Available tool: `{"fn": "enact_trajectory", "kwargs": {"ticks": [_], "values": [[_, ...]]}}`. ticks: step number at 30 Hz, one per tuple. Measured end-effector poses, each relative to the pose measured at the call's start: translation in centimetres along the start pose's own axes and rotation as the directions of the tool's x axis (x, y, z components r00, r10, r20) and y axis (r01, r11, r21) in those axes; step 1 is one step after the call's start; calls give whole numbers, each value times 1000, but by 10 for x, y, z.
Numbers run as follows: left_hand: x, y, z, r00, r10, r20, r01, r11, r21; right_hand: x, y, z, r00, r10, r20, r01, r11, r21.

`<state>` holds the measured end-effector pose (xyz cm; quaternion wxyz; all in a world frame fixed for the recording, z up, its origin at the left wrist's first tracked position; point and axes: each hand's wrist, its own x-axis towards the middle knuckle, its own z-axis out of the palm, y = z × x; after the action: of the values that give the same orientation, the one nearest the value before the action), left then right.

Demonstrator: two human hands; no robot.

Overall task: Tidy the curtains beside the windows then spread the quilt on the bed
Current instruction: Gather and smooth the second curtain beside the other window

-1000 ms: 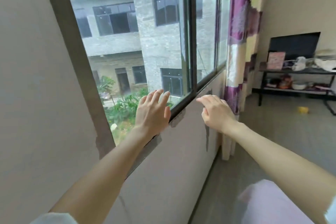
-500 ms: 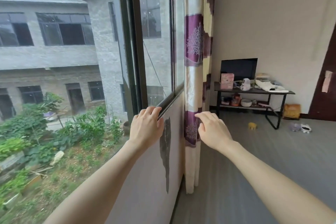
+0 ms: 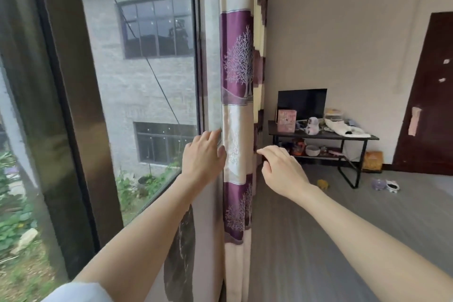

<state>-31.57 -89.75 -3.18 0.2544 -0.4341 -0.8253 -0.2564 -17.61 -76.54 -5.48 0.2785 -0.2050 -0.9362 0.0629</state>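
Observation:
A gathered curtain (image 3: 237, 117) with purple and cream bands and a white tree print hangs at the right end of the window (image 3: 152, 81). My left hand (image 3: 203, 158) reaches its left edge with fingers nearly straight, fingertips and thumb touching the cream band. My right hand (image 3: 282, 167) is at the curtain's right edge, fingers loosely bent, fingertips at the fold. Neither hand clearly grips the cloth. No bed or quilt is in view.
A dark window frame post (image 3: 66, 117) stands close on the left. A low black table (image 3: 321, 136) with a screen, a pink box and clutter stands by the far wall. A dark brown door (image 3: 429, 95) is at the right. Small items (image 3: 384, 185) lie on the grey floor.
I have moved along the window toward the curtain. Both hands left the sill area and now reach the curtain's two edges, which fills the middle of the view.

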Motion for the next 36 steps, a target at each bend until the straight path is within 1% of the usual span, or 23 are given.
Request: {"fn": "enact_trajectory", "kwargs": {"ticks": [2,3,6,8,12,14,16,18,21,23,25,28,31,32,33,36], "values": [[47,-8,41,1000,6,-31,-7,999,-38,45,27,18,999,-1,-44,2,1000,9],[57,-11,50,999,-4,-38,2,998,-63,55,30,20,998,-3,-64,4,1000,25],[133,-26,103,998,-4,-64,-3,993,-116,129,59,42,991,-2,-134,10,998,58],[175,-33,123,995,-20,-94,6,989,-147,169,70,50,989,3,-147,9,997,80],[270,-47,168,982,-11,-187,-25,982,-189,255,104,71,981,32,-193,-4,990,142],[310,-53,192,984,-58,-168,15,970,-244,294,122,86,977,61,-205,-25,984,177],[341,-58,214,984,-99,-148,53,955,-291,329,134,99,972,118,-202,-64,964,258],[371,-64,238,985,-97,-143,54,959,-278,367,146,111,973,139,-184,-65,932,356],[419,-78,282,986,-57,-159,16,969,-248,426,166,133,982,106,-159,-23,892,452],[448,-87,309,985,-12,-171,-28,973,-228,465,181,146,984,110,-138,-18,838,546],[479,-95,335,983,19,-181,-53,982,-182,505,200,162,980,123,-158,1,786,619],[532,-110,376,984,15,-175,-41,988,-146,564,238,184,969,123,-213,32,796,605],[585,-120,413,958,118,-263,-158,978,-136,620,274,204,961,114,-252,62,800,597],[595,-120,422,947,106,-304,-161,973,-164,634,282,207,962,124,-245,46,808,587],[609,-120,434,936,52,-349,-132,968,-211,651,291,213,961,139,-238,25,816,578],[648,-118,461,889,-170,-425,13,938,-347,698,315,228,951,141,-274,23,854,519]]}}
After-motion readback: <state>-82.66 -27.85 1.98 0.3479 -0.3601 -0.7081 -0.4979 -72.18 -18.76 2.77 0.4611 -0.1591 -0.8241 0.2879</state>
